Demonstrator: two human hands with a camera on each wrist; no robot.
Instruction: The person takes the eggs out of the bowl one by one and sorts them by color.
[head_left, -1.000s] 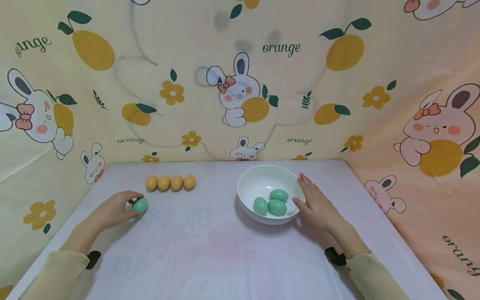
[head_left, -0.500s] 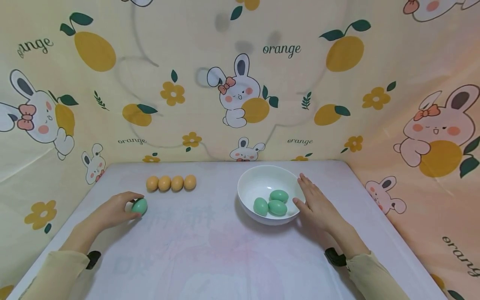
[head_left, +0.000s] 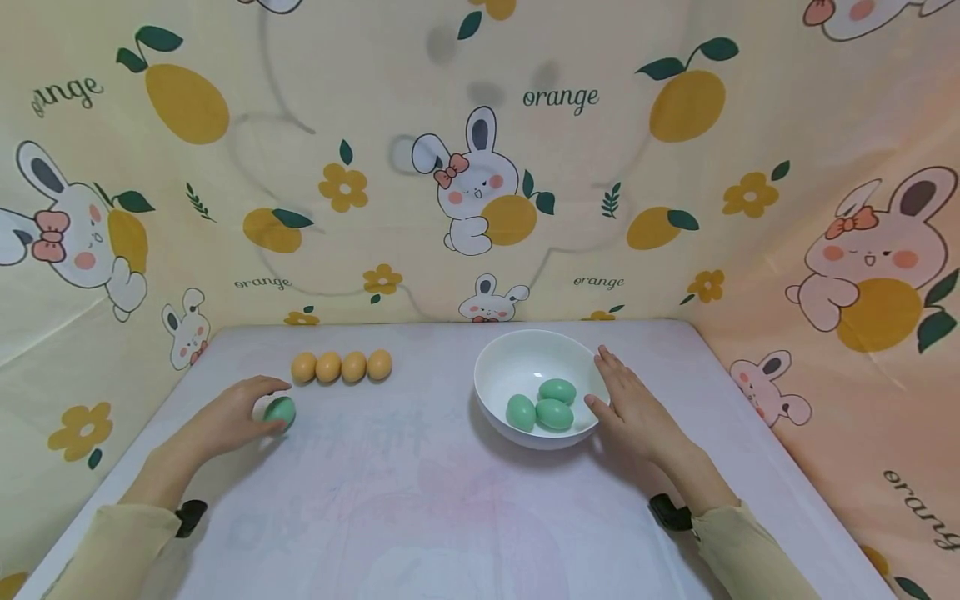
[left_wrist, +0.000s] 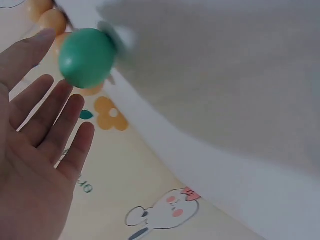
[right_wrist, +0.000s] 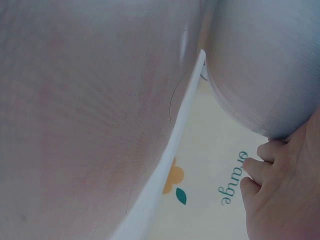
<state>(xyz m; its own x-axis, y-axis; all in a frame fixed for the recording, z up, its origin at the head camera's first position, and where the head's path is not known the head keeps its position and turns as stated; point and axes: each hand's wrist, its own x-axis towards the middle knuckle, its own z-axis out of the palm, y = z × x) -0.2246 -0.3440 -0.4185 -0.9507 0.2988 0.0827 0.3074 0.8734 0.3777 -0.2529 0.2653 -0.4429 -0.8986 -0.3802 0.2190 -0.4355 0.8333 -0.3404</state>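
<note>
A green egg stands on the table at the left, in front of the yellow-orange eggs. Around it my left hand is spread, the index finger lifted off its top and the thumb near its front side. In the left wrist view that hand's fingers are loosely straight, and the egg lies beyond their tips. My right hand rests with straight fingers along the right side of a white bowl. Inside the bowl lie several green eggs. The right wrist view shows the fingers against the bowl's outer wall.
A touching row of several yellow-orange eggs sits at the back left of the white table. Behind the table hangs a cloth printed with rabbits and oranges.
My left hand has loosened from the green egg: its index finger has risen and now stands apart from it. The right hand and the bowl keep their places.
</note>
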